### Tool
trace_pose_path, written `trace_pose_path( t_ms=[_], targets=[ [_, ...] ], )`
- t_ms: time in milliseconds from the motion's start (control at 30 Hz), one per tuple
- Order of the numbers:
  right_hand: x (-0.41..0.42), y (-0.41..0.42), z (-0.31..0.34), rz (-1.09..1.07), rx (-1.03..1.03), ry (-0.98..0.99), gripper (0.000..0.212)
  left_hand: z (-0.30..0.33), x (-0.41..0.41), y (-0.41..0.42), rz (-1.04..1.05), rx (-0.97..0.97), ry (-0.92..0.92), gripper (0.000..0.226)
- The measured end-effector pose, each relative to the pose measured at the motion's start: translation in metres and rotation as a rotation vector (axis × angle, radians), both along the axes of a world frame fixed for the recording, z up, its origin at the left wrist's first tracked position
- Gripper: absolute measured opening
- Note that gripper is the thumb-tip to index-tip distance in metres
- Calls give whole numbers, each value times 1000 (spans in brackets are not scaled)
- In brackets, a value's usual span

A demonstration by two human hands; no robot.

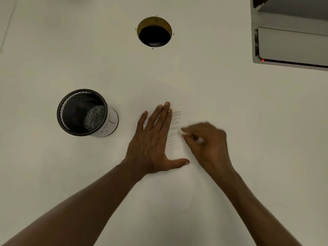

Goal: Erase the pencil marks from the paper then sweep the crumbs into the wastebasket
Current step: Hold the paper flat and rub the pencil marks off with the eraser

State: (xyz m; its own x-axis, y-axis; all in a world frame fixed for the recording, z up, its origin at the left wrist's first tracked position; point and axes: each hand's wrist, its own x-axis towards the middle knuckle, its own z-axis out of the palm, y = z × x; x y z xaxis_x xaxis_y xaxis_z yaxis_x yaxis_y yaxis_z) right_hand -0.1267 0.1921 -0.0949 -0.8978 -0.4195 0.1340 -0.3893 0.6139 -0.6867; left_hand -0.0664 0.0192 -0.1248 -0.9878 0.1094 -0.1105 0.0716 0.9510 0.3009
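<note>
A white sheet of paper (165, 189) lies on the white table, hard to tell apart from it. Faint pencil lines (175, 128) run across it in a column between my hands. My left hand (154, 139) presses flat on the paper, fingers straight and thumb spread. My right hand (207, 142) is blurred and pinches a small white eraser (182, 132) whose tip touches the pencil lines. A black mesh wastebasket (85, 112) stands to the left of the paper with shredded grey scraps inside.
A round cable hole (154, 31) opens in the table at the back centre. A grey box-like device (291, 32) with a small red light stands at the back right corner.
</note>
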Motion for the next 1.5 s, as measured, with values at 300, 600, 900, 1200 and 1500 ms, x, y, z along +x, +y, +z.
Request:
trace_pose_path(
  t_ms=[300, 600, 900, 1200, 1500],
  targets=[
    [-27, -10, -3, -64, -81, -57, 14, 0, 0, -1, 4, 19, -3, 135],
    [-49, -27, -2, -33, -36, -80, 13, 0, 0, -1, 5, 21, -20, 135],
    [-60, -32, 2, -84, -65, -78, 7, 1, -1, -1, 8, 28, -28, 135],
    [-54, -24, 3, -86, -21, -74, 12, 0, -1, 0, -1, 36, -32, 135],
    [-49, -33, 4, -48, -2, -33, 11, 0, -1, 0, -5, 33, -32, 134]
  ],
)
